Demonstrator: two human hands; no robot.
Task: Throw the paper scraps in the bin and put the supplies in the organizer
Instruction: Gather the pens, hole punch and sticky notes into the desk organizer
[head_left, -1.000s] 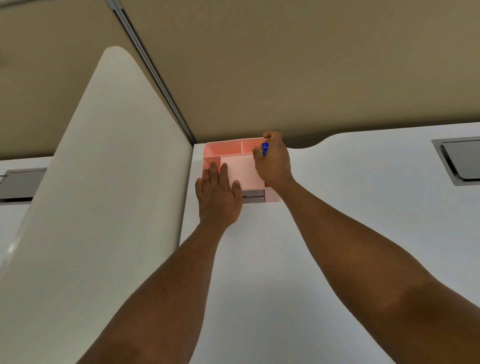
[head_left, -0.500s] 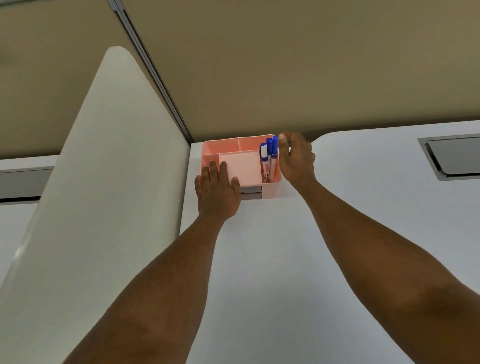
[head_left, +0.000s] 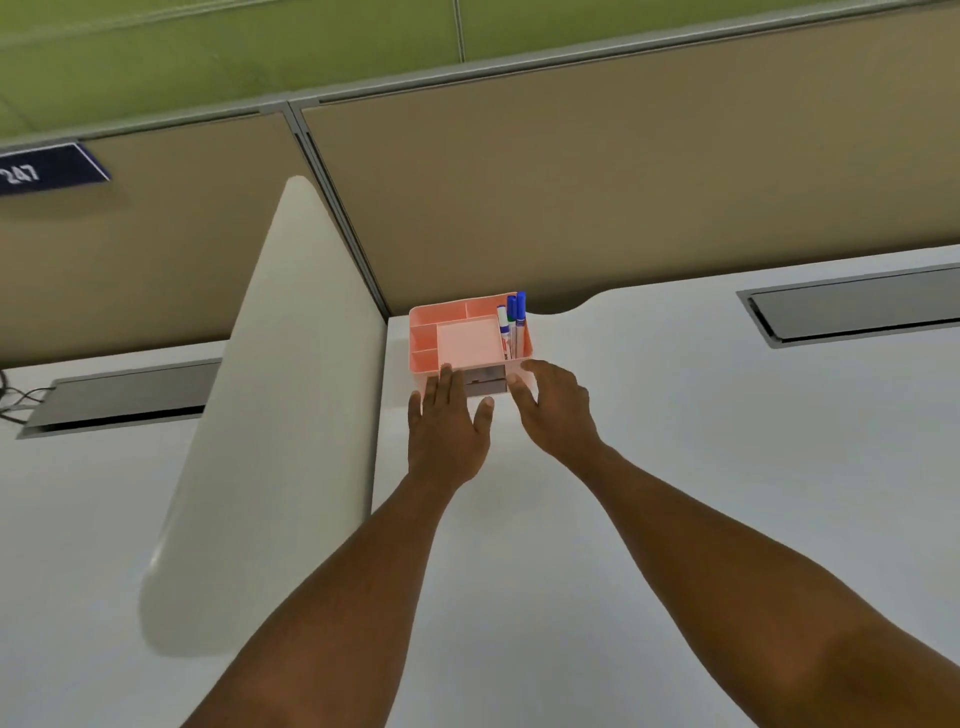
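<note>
My left hand (head_left: 445, 428) lies flat, palm down, at the near left corner of the pink organizer (head_left: 423, 332), its fingers (head_left: 441, 387) straight and spread a little, the tips touching the organizer's front wall; it grips nothing. My right hand (head_left: 558, 410) sits at the near right corner, its fingers (head_left: 537, 370) loosely parted and curved, the thumb close to the front wall beside the small grey drawer (head_left: 485, 383). Whether the right fingertips actually touch the wall I cannot tell; that hand holds nothing either.

The organizer stands on the white bench (head_left: 649, 467), at its far edge, in the corner against the tan partition (head_left: 571, 182) and just beside the white divider panel (head_left: 291, 389). Markers (head_left: 511, 325) with blue caps stand upright in its right compartment, and a pale pad (head_left: 470, 340) fills the middle one. The other compartments on the left and back look bare.
</note>
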